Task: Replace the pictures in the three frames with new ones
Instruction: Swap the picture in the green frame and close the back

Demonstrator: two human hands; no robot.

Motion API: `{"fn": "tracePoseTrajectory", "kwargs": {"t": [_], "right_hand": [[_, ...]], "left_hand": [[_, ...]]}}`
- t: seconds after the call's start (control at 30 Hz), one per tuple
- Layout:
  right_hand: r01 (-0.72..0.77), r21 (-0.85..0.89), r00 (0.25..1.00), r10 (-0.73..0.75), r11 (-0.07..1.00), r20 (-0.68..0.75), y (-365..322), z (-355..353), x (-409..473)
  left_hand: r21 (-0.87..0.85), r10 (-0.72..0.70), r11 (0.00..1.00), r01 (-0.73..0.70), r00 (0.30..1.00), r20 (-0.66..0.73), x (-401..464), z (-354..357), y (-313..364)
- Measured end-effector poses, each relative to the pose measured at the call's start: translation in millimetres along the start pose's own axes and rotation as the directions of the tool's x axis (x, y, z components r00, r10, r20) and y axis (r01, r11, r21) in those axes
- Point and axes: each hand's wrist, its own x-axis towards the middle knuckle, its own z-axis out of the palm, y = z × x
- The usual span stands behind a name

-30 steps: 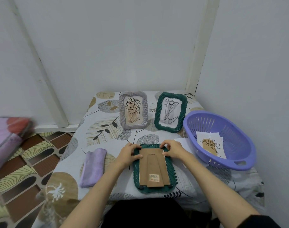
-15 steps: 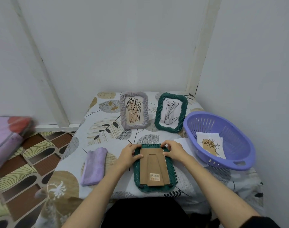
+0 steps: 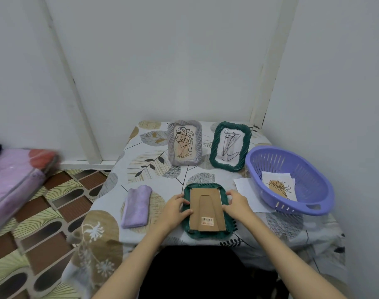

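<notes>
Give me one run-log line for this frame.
stage: backing work | green frame face down | left hand, right hand at cardboard backing side edges | two frames upright behind | prints in purple basket

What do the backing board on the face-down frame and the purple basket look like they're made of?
The backing board looks like plain brown cardboard: matte, with a cut-out stand flap and a barcode sticker. The purple basket looks like molded plastic: a smooth, slightly glossy rim and slotted walls.

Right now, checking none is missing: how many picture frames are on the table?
3. A grey frame and a green frame stand at the back; another green frame lies face down between both hands.
</notes>
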Motion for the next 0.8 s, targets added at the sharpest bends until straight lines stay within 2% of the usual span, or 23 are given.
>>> {"fn": "tracePoseTrajectory", "kwargs": {"t": [0.2,0.57,0.8], "right_hand": [[-0.016,0.140,1.000,0.016,0.990,0.002,-1.0,7.3,-13.1],[0.131,-0.028,0.991,-0.131,0.991,0.032,13.0,19.5,-29.0],[0.177,-0.012,0.977,-0.175,0.984,0.120,19.4,17.0,-34.2]], "left_hand": [[-0.037,-0.028,0.999,0.028,1.000,-0.007,-8.6,-15.0,-5.7],[-0.058,0.044,0.998,-0.039,0.995,0.090,-38.5,-14.3,-15.9],[-0.067,0.069,0.996,-0.061,0.991,0.116,-43.9,-10.1,-19.9]]}}
